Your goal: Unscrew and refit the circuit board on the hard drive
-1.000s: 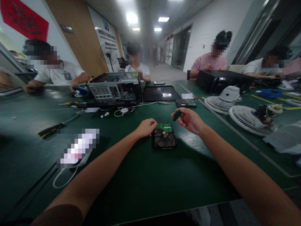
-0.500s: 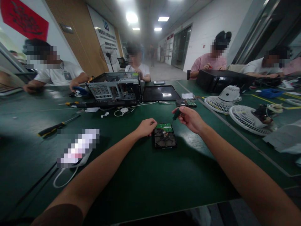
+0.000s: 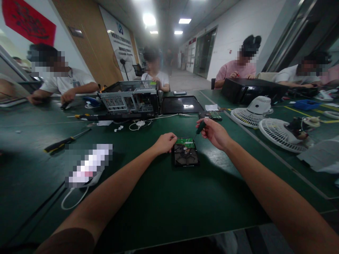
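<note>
A hard drive (image 3: 186, 154) lies on the green table, its green circuit board on the far side. My left hand (image 3: 166, 143) is closed on the drive's upper left edge. In my right hand (image 3: 215, 132), thumb and fingers grip a small dark-handled screwdriver (image 3: 201, 127). The screwdriver slants down to the left, its thin shaft reaching the upper right corner of the drive; whether the tip sits in a screw is too small to tell.
Beyond the drive stand an open computer case (image 3: 127, 100), a black panel (image 3: 181, 104) and a second drive (image 3: 210, 115). White fan parts (image 3: 251, 111) lie to the right. Leftward are a yellow-black screwdriver (image 3: 63, 143) and a blurred phone (image 3: 88, 165). Several people sit around the table.
My hands and the drive stay nearly in place; the small screwdriver leans slightly more. A person at the far left has shifted a hand leftward, away from the blue object.
</note>
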